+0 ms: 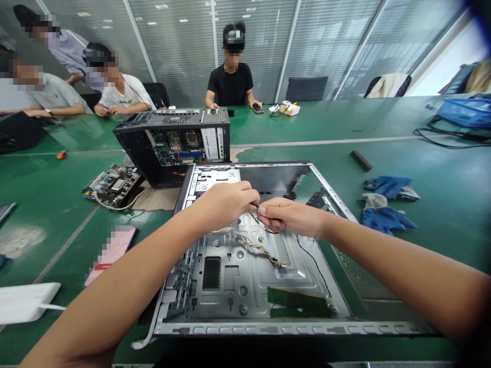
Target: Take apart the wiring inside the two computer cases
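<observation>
Both hands meet above an open metal computer case [245,327] that lies flat on the table. My left hand [230,202] is closed in a pinch on a thin dark cable [253,205]. Close beside it, my right hand [286,213] pinches the same cable, its fingers curled. Below the hands, a twisted bundle of pale wires [261,248] runs across the case floor. A thin dark wire [312,259] goes down the right side to a small plug near the front edge. The cable's ends are partly hidden by my fingers.
Behind stands another computer case [169,120] with its board showing. A loose circuit board [115,186] and a pink box [109,255] lie left; blue gloves [387,217] and a dark bar [361,160] lie right. Several people sit or stand across the green table [402,128].
</observation>
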`<state>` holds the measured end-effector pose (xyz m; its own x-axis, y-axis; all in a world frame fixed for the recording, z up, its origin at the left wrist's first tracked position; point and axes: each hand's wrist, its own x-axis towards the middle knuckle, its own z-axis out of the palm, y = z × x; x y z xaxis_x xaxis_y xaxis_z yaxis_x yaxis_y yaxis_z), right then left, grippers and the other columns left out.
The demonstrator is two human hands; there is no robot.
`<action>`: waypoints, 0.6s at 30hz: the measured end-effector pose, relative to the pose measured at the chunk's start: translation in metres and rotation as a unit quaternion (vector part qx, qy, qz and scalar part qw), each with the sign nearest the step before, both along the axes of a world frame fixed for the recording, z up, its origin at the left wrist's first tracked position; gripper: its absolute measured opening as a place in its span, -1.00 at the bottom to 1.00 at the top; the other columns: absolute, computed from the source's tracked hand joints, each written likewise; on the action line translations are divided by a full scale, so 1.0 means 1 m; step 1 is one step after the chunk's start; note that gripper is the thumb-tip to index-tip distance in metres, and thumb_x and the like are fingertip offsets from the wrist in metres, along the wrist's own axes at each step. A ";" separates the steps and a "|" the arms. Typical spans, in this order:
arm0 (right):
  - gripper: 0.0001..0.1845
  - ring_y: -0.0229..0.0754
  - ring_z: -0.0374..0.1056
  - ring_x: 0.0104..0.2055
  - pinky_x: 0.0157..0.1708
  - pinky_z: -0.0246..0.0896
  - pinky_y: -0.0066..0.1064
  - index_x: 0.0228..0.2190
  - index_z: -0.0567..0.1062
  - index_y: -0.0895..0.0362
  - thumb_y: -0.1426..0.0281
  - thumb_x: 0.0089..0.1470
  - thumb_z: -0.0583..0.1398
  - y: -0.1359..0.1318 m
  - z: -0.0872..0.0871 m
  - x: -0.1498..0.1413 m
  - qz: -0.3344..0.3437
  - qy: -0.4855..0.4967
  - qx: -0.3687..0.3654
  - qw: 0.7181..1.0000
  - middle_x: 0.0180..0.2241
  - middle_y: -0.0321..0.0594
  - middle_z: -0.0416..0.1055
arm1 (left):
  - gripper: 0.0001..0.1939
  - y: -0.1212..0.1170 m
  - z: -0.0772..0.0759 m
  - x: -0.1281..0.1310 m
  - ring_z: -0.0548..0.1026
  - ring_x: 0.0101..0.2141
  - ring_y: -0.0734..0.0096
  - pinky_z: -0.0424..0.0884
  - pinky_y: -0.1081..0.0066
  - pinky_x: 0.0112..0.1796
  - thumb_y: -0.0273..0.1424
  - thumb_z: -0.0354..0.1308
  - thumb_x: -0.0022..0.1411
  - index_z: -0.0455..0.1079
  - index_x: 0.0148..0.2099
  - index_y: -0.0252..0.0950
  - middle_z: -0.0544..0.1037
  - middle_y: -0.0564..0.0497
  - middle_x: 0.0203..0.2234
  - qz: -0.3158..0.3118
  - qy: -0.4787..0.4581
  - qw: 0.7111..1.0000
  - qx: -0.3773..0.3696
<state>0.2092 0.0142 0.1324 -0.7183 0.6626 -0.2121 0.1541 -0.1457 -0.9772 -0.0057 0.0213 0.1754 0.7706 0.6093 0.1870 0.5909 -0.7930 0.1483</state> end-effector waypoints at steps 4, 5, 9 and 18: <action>-0.61 -0.37 -0.14 -0.59 -0.56 -0.22 -0.44 -0.57 0.31 0.13 0.26 0.27 0.09 -0.001 0.002 0.000 -0.010 -0.005 0.012 1.000 -0.67 -0.46 -0.02 | -0.79 0.001 -0.002 0.000 0.50 -0.27 0.34 0.34 0.37 -0.28 -0.35 0.02 0.42 0.47 -0.10 -0.26 0.54 -0.02 -0.24 0.005 0.012 1.000 -0.004; -0.60 -0.37 -0.15 -0.59 -0.56 -0.24 -0.43 -0.59 0.28 0.13 0.26 0.27 0.09 -0.001 0.003 0.000 -0.011 -0.003 0.005 1.000 -0.66 -0.46 -0.04 | -0.79 0.001 -0.001 0.000 0.50 -0.26 0.34 0.34 0.36 -0.27 -0.35 0.02 0.42 0.47 -0.10 -0.26 0.54 -0.02 -0.23 0.006 0.011 1.000 -0.007; -0.55 -0.38 -0.19 -0.58 -0.56 -0.29 -0.42 -0.61 0.19 0.12 0.24 0.27 0.09 0.000 0.004 0.000 -0.006 0.018 -0.020 1.000 -0.63 -0.46 -0.09 | -0.79 -0.001 0.002 0.001 0.50 -0.26 0.36 0.36 0.37 -0.24 -0.37 0.04 0.40 0.49 -0.09 -0.28 0.53 -0.05 -0.22 0.012 -0.005 1.000 -0.016; -0.52 -0.36 -0.15 -0.58 -0.57 -0.23 -0.43 -0.60 0.17 0.11 0.17 0.30 0.07 0.003 0.000 0.002 0.013 -0.023 0.055 0.998 -0.63 -0.45 -0.04 | -0.79 0.000 0.002 0.001 0.50 -0.29 0.36 0.33 0.38 -0.30 -0.36 0.06 0.39 0.52 -0.15 -0.26 0.54 -0.03 -0.28 0.010 0.020 1.000 0.015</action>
<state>0.2107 0.0174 0.1319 -0.7273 0.6643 -0.1726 0.2012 -0.0340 -0.9790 -0.0046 0.0209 0.1772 0.7661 0.6185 0.1748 0.6112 -0.7852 0.0994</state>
